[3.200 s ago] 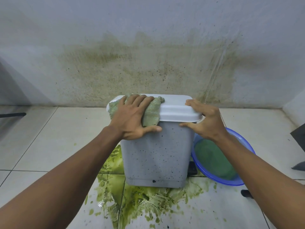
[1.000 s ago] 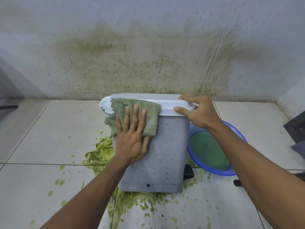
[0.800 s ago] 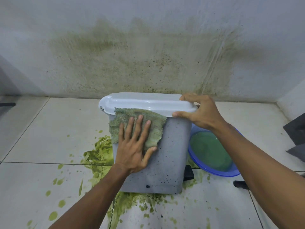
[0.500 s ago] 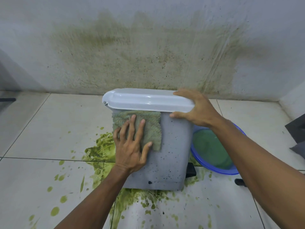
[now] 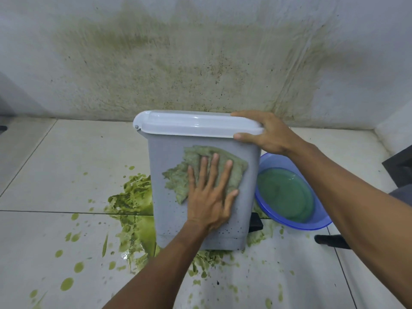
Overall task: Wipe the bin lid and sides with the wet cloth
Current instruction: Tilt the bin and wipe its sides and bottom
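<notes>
A grey plastic bin (image 5: 169, 221) with a white lid (image 5: 189, 123) stands on the tiled floor by the wall. Its front side carries dark specks low down. My left hand (image 5: 211, 197) lies flat, fingers spread, pressing a green wet cloth (image 5: 178, 179) against the middle of the front side. My right hand (image 5: 267, 134) grips the lid's right end, thumb under the rim and fingers on top.
A green spill (image 5: 133, 210) spreads over the floor to the left of and in front of the bin. A blue basin (image 5: 310, 224) of greenish water sits right of the bin. A black pedal (image 5: 256, 223) sticks out at the bin's lower right. The wall (image 5: 178, 63) behind is stained green.
My left hand has slid the cloth from the lid's left end down onto the front side and to the right. My right hand has stayed on the lid's right end.
</notes>
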The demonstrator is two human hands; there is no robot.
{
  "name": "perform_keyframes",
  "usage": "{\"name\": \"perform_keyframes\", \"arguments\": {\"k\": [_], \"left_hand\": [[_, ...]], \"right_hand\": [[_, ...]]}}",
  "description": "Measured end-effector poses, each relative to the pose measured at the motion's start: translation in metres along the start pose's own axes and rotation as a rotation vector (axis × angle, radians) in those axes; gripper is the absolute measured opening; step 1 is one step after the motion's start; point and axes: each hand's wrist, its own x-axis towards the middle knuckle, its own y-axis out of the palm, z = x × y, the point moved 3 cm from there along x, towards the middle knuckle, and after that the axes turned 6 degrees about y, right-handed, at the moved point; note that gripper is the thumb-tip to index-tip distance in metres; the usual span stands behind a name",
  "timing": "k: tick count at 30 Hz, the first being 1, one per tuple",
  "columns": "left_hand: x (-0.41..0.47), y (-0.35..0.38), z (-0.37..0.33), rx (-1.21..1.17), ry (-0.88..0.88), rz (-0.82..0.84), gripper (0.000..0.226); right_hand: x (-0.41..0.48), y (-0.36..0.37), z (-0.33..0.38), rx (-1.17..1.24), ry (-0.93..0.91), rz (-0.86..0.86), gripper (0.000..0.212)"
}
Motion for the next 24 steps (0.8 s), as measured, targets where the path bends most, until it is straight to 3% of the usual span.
{"name": "perform_keyframes", "arguments": {"k": [2,5,9,11,13,16,20,24], "left_hand": [[-0.016,0.0,0.019,0.031,-0.025,-0.014,0.073],[-0.013,-0.009,0.051,0.069,-0.242,-0.093,0.074],[0.032,-0.013,0.036,0.024,-0.372,-0.137,0.081],[0.04,-0.006,0.014,0.0,-0.285,-0.13,0.079],[0.028,0.004,0.0,0.009,-0.079,-0.107,0.074],[-0.006,0.011,0.014,0.051,0.105,-0.088,0.074],[-0.03,0.006,0.051,0.03,-0.138,-0.098,0.072],[0.002,0.0,0.034,0.012,-0.359,-0.156,0.074]], "right_hand": [[0.001,0.001,-0.002,0.002,0.014,-0.004,0.057],[0.001,0.0,-0.002,0.035,0.016,-0.006,0.055],[0.002,-0.001,-0.003,0.052,0.028,0.005,0.059],[0.003,-0.001,-0.003,0.063,0.022,0.019,0.062],[0.003,-0.003,-0.002,0.06,0.012,0.039,0.065],[0.0,-0.004,-0.002,0.019,0.011,0.063,0.081],[-0.003,-0.002,-0.002,0.007,0.013,0.058,0.094],[-0.002,-0.002,0.0,-0.007,0.024,0.052,0.095]]}}
